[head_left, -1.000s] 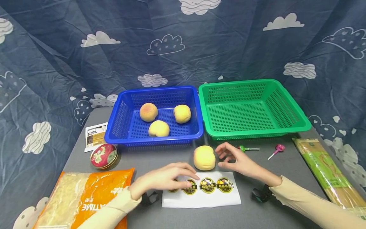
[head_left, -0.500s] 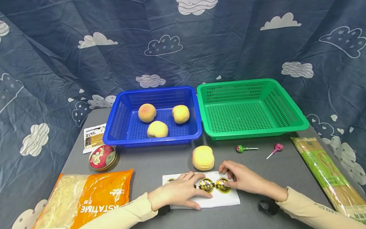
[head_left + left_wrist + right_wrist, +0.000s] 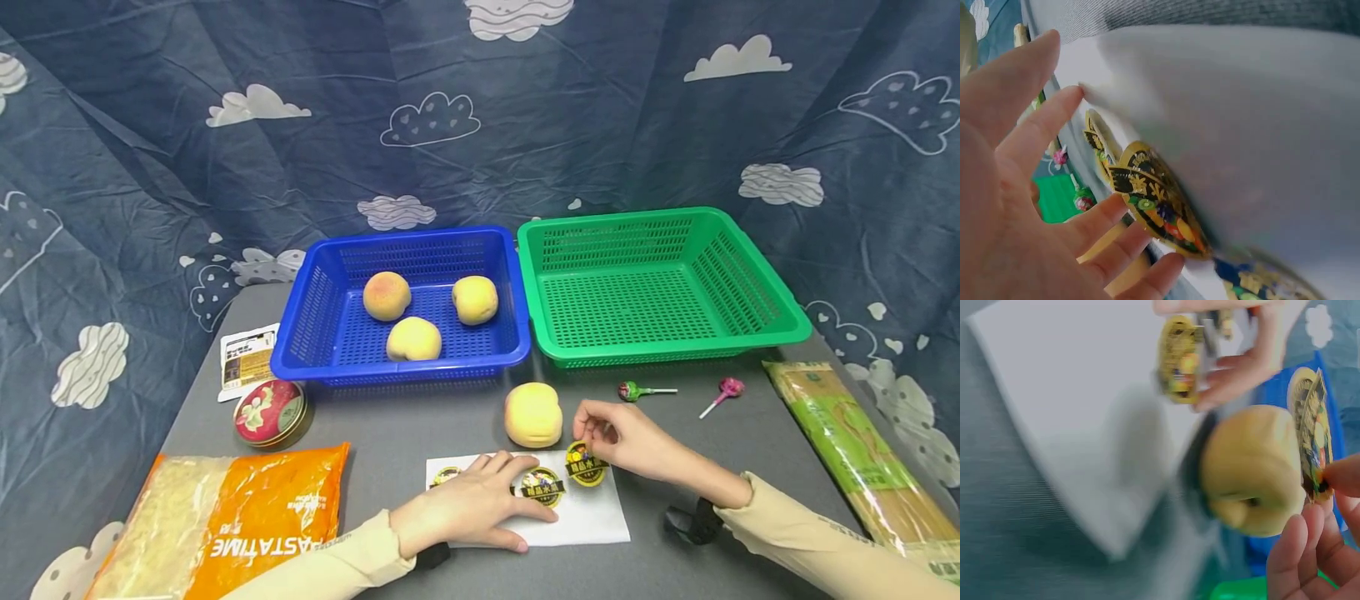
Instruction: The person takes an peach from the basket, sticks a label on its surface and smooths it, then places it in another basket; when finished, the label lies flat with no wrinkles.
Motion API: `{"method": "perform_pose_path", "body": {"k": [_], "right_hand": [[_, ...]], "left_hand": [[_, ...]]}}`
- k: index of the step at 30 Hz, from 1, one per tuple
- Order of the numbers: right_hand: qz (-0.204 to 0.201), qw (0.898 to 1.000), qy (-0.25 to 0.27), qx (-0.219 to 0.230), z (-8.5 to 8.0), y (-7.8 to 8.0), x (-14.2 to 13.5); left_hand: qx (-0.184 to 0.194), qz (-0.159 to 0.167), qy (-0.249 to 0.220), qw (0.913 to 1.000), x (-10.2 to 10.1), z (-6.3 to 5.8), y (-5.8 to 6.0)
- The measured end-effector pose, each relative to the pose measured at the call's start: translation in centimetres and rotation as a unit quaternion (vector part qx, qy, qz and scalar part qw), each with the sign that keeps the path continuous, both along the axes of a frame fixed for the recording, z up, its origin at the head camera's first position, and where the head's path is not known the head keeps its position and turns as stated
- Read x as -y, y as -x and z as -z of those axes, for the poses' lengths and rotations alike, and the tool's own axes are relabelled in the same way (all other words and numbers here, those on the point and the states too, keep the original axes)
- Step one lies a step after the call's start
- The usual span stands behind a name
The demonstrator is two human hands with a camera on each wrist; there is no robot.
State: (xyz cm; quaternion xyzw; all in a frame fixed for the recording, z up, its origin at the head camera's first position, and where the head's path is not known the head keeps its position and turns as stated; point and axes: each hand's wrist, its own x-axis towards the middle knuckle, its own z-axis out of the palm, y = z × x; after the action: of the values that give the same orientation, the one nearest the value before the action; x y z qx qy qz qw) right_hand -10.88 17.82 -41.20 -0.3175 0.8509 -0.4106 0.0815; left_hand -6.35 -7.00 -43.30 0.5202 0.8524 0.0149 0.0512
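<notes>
A white sheet [image 3: 585,521] with round black-and-gold fruit stickers lies at the front of the table. My left hand [image 3: 480,500] rests spread on it, fingers straight, covering part of the sticker row. One sticker [image 3: 542,487] shows between its thumb and fingers. Thumb and fingertips of my right hand [image 3: 626,437] pinch the edge of another round sticker [image 3: 587,465], which the right wrist view shows held up off the sheet. Just behind the sheet sits a yellow peach [image 3: 533,414], close to the right hand.
Behind stand a blue basket [image 3: 401,372] holding three peaches and a green basket [image 3: 675,343]. Two lollipops [image 3: 632,391] lie right of the peach. A noodle pack [image 3: 862,450] is at far right. On the left are an orange pasta bag [image 3: 262,508], a red tin [image 3: 270,412] and a white packet [image 3: 249,362].
My left hand has moved right and settled on the sheet. The right hand has gone from beside the peach to the end sticker and peeled it up off the sheet.
</notes>
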Motion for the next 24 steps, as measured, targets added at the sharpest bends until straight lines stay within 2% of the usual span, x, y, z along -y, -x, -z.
{"method": "perform_pose_path", "body": {"k": [5,8,10,13,17,20,24], "right_hand": [[0.028,0.999,0.026,0.005,-1.5,1.0,1.6],[0.043,0.998,0.037,0.010,-1.9,1.8,2.5],[0.050,0.998,0.042,0.013,-1.9,2.3,3.0],[0.057,0.997,0.044,0.014,-1.5,3.0,3.7],[0.067,0.997,0.044,0.007,-0.9,3.4,4.4],[0.078,0.996,0.042,-0.006,-0.4,3.4,4.7],[0.085,0.995,0.042,-0.026,0.0,3.0,4.9]], "left_hand": [[0.007,0.008,-0.025,0.9996,0.3,-0.3,0.2],[0.024,0.014,-0.068,0.9973,0.5,-0.9,0.7],[0.044,0.007,-0.109,0.9930,0.8,-1.5,1.2],[0.078,-0.034,-0.179,0.9802,1.2,-2.4,2.2],[0.101,-0.125,-0.250,0.9547,1.7,-2.7,3.5],[0.122,-0.176,-0.274,0.9376,1.5,-2.3,4.1],[0.156,-0.215,-0.290,0.9194,0.9,-1.2,4.7]]}}
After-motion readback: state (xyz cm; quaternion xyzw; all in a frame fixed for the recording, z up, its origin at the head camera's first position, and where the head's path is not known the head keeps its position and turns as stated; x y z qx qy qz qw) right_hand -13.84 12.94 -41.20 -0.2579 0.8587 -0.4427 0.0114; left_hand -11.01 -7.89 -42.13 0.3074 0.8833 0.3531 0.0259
